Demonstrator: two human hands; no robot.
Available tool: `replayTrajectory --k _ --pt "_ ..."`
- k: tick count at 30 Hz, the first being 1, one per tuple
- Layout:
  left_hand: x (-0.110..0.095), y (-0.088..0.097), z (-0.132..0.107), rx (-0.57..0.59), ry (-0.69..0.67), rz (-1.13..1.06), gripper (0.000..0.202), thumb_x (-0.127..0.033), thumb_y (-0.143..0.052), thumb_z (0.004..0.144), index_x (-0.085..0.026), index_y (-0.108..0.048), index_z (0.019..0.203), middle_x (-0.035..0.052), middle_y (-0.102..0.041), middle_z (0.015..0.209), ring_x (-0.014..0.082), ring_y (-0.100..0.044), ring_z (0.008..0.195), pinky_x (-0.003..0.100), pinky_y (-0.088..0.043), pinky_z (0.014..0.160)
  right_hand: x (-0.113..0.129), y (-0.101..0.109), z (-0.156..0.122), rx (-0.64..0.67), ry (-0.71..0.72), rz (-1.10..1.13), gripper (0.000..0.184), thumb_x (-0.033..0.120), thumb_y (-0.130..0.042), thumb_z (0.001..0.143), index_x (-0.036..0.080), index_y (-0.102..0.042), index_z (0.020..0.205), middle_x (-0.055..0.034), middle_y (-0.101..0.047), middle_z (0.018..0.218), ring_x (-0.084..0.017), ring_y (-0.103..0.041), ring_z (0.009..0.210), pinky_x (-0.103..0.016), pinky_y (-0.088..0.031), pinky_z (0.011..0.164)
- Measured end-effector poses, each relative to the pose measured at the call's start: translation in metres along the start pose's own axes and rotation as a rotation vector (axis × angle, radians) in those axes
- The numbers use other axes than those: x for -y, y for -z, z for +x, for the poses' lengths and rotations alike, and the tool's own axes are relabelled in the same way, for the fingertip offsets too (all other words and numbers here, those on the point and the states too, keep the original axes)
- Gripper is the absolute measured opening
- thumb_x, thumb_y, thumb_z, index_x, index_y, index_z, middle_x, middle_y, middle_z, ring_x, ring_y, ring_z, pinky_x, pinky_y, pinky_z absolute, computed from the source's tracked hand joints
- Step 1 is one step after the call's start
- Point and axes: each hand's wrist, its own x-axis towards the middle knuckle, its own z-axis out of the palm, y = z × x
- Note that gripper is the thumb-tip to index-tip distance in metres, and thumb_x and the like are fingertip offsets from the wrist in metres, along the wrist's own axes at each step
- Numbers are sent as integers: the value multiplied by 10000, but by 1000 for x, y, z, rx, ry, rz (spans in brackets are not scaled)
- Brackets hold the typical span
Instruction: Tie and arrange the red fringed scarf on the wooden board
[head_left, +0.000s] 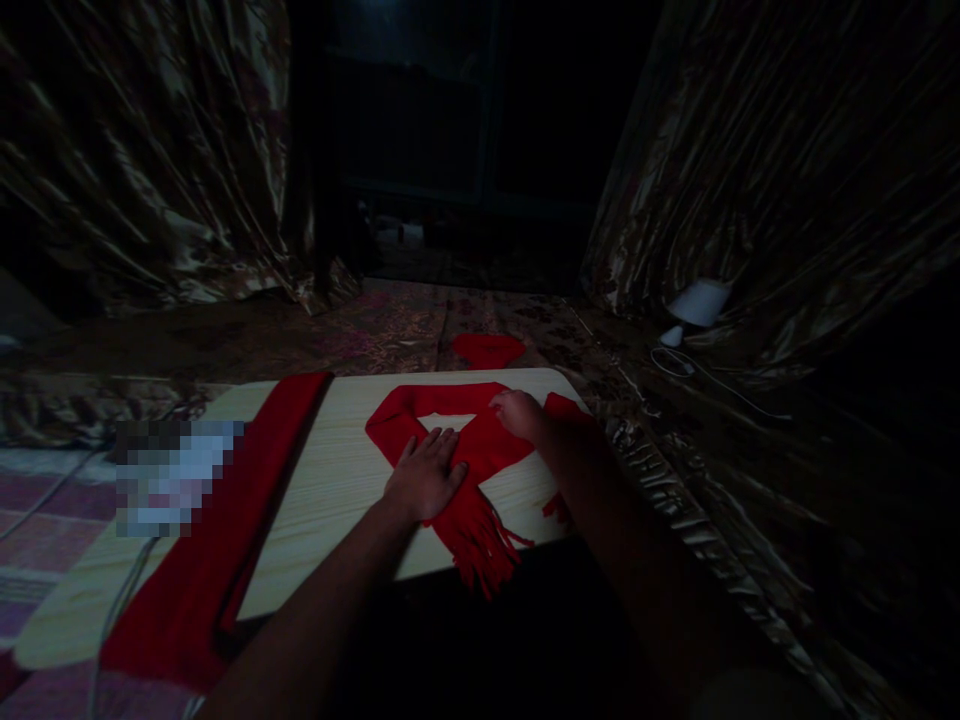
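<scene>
In a dim room hung with glossy curtains, a pale wooden bench carries a long scarf down its left side and a looped scarf crossed over itself near the right edge, fringe hanging off the front. The left hand lies flat on the crossing, its grip fully open and holding nothing. The right hand curls onto the upper band (whether its grip pinches cloth cannot be told). A firm, flat palm there should stop the loop slipping. No box or bag shows; a small lamp sits at right.
</scene>
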Motion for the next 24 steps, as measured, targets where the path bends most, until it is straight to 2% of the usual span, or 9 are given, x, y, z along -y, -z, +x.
replayTrajectory --k 5,11,14,19,24 --pt "2 -1 1 -5 -18 -2 696 -562 -291 999 -192 -321 1588 88 -333 1629 277 -225 1539 556 -140 1244 5 7 10 72 -15 -77 222 226 -583 915 213 -769 1036 -92 -764 1015 -202 -673 953 -262 -462 843" --pt "1 0 0 1 -12 -5 686 -557 -295 1000 -201 -326 1585 83 -327 1633 276 -224 1540 555 -135 1246 7 5 15 70 38 -144 261 245 -480 968 180 -731 999 -136 -749 995 -224 -670 863 -297 -434 745" --pt "0 1 0 0 -10 -8 687 -553 -302 999 -199 -321 1588 83 -325 1633 278 -223 1540 558 -132 1247 2 4 17 28 -7 -67 218 243 -505 957 194 -713 1000 -117 -746 949 -209 -665 822 -280 -424 724" --pt "1 0 0 -4 -8 -26 675 -554 -335 994 -227 -331 1585 79 -329 1631 286 -230 1537 566 -139 1243 -9 3 20 -92 -170 217 197 139 -507 910 178 -692 968 -67 -746 946 -157 -651 816 -224 -424 696" --pt "1 0 0 -7 -15 -25 686 -557 -326 995 -210 -328 1586 81 -330 1630 285 -226 1539 573 -134 1243 -13 7 21 -18 -81 254 186 90 -541 827 177 -699 874 -26 -735 867 -133 -607 747 -209 -399 648"
